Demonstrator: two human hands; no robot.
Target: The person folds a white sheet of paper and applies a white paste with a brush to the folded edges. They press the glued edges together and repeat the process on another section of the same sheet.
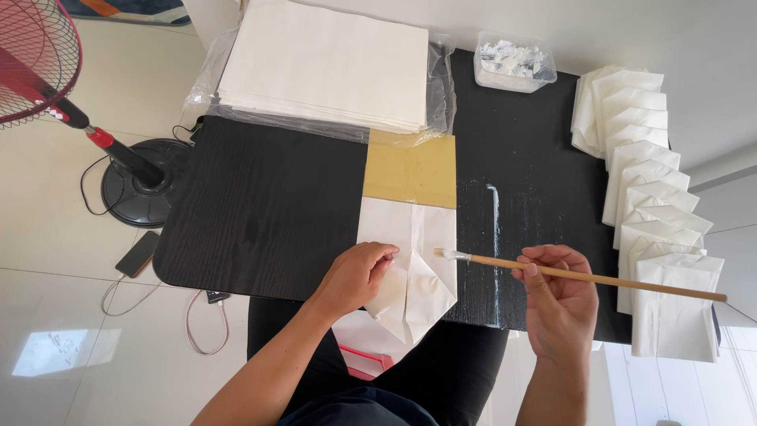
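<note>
At the table's near edge, my left hand (359, 272) presses flat on a folded white paper bag (410, 268) while my right hand (556, 288) pinches a wooden brush (583, 276), its tip at the bag's fold. Finished white bags (654, 205) line the right edge. At the far edge sit wrapped white sheets (323, 63) and a clear tub (514, 61) of white paste.

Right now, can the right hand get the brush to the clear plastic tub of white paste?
Probably yes: the right hand holds the wooden brush, and bare black table lies before the tub.
</note>
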